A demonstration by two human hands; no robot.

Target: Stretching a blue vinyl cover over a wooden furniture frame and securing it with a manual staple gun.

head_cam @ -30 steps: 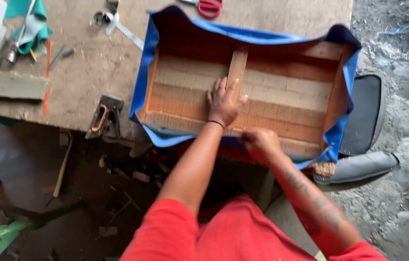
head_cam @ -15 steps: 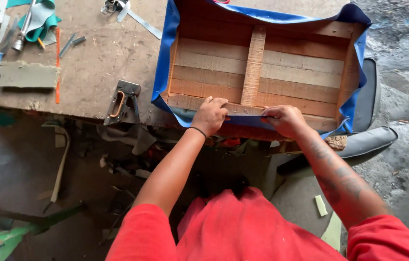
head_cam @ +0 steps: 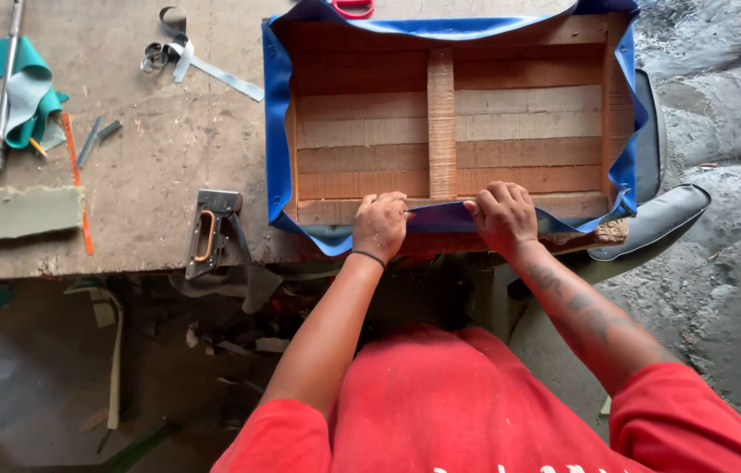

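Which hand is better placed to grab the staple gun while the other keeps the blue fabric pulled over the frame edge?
Probably the left hand: the staple gun lies on the bench just to its left, with nothing between. The right hand is farther off, gripping the blue fabric on the wooden frame.

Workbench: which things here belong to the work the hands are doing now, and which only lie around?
In use:
- left hand and right hand, both gripping the blue fabric
- wooden frame the fabric wraps

Lying about:
- staple gun
- red scissors handle
- teal fabric scraps
- grey foam block
- orange strip
- metal rod
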